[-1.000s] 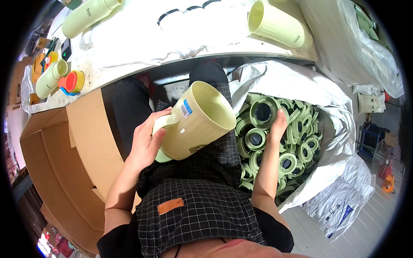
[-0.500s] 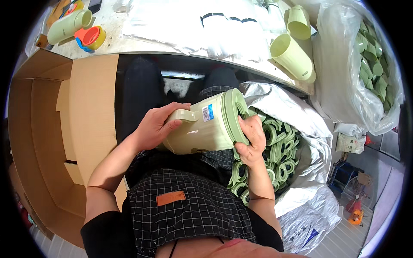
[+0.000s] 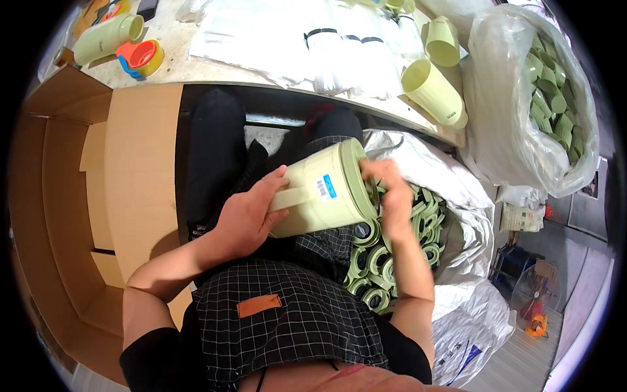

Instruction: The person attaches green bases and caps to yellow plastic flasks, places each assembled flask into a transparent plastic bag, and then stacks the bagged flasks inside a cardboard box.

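A pale green jug [image 3: 307, 196] with a blue-and-white barcode label lies tilted over my lap, its top toward the right. My left hand [image 3: 245, 219] is closed round the jug's handle side, with some fingers hidden behind it. A darker green lid [image 3: 354, 175] sits on the jug's top end. Against the lid's outer face is my right hand [image 3: 392, 196], its fingers bent and smeared by motion, so their grip is unclear. Just below that hand, a silver-lined bag [image 3: 467, 225] holds many green lids [image 3: 375, 261].
An open cardboard box [image 3: 144, 150] stands on my left. On the table ahead lie clear plastic bags [image 3: 248, 39], a green bottle [image 3: 108, 40], a tape roll [image 3: 147, 57] and green cups [image 3: 431, 91]. A plastic sack [image 3: 486, 98] of green parts is at the far right.
My right hand has shifted up and turned at the lid, its fingers now blurred. The jug has rolled slightly, and its label sits a little lower and further right.
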A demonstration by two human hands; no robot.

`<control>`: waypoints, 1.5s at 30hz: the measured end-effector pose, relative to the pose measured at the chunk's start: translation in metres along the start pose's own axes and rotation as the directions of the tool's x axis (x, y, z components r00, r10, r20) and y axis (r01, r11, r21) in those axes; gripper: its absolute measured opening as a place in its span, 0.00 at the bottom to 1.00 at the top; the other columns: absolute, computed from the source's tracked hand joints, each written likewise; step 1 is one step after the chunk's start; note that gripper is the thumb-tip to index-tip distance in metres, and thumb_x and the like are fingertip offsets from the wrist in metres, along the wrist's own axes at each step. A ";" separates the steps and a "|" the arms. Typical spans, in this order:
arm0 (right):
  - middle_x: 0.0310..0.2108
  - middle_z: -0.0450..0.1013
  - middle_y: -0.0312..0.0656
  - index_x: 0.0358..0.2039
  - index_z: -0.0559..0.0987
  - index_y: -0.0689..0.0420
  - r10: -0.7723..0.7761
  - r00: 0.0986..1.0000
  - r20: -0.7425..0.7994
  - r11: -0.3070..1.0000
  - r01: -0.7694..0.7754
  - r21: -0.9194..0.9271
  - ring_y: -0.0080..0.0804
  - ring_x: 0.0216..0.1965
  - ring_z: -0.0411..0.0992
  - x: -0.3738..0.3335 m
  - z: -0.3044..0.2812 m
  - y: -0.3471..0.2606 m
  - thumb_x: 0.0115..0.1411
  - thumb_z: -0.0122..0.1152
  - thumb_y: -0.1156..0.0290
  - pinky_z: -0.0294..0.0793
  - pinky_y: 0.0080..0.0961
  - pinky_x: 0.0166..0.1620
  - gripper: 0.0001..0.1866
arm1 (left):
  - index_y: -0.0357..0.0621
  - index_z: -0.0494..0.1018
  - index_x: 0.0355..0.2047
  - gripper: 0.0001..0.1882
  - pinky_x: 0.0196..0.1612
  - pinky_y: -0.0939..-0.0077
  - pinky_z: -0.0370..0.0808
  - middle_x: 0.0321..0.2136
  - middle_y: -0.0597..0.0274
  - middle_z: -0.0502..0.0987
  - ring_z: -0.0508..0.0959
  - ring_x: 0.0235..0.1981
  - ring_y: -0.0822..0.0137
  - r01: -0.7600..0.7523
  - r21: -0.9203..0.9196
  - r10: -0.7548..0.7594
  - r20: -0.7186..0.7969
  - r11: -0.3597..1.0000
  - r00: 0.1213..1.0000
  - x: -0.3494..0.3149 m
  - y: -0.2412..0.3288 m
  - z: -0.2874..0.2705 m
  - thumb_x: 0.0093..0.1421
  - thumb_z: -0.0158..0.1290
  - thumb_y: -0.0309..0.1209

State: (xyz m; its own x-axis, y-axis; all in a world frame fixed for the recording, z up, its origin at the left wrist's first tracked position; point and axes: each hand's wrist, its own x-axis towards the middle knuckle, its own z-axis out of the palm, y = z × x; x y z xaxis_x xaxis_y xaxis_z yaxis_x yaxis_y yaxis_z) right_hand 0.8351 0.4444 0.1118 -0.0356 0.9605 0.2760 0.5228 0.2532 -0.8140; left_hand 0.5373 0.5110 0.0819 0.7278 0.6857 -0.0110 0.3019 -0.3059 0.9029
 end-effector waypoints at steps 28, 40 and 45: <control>0.49 0.77 0.48 0.57 0.73 0.65 0.378 0.890 0.254 0.855 -0.441 0.273 0.33 0.52 0.72 0.028 0.009 0.044 0.73 0.38 0.44 0.69 0.29 0.57 0.34 | 0.43 0.72 0.52 0.27 0.38 0.66 0.77 0.60 0.51 0.71 0.81 0.37 0.56 -0.219 0.142 0.216 0.031 0.965 0.976 0.012 0.015 -0.015 0.52 0.65 0.33; 0.37 0.77 0.47 0.41 0.79 0.65 0.218 0.901 0.375 0.899 -0.335 0.283 0.37 0.42 0.75 0.094 0.025 0.070 0.70 0.49 0.54 0.72 0.31 0.49 0.23 | 0.40 0.79 0.27 0.05 0.41 0.62 0.74 0.26 0.58 0.78 0.78 0.34 0.54 -0.124 0.522 0.350 -0.362 0.844 0.864 0.292 -0.124 -0.105 0.55 0.61 0.29; 0.35 0.79 0.43 0.52 0.76 0.67 0.347 0.844 0.410 0.721 -0.519 0.459 0.26 0.35 0.75 0.149 0.029 0.085 0.69 0.54 0.60 0.74 0.24 0.42 0.22 | 0.40 0.80 0.29 0.10 0.44 0.59 0.74 0.31 0.53 0.79 0.79 0.38 0.50 0.212 0.402 -0.107 -0.269 0.891 0.957 0.319 -0.149 -0.113 0.56 0.61 0.36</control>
State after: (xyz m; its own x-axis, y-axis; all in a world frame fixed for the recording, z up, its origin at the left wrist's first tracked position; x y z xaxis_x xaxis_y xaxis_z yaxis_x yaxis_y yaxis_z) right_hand 0.8495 0.6125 0.0691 -0.1979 0.9454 -0.2589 0.0049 -0.2631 -0.9647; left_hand 0.6550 0.8502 -0.0075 0.4988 0.8667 0.0089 0.6709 -0.3925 0.6292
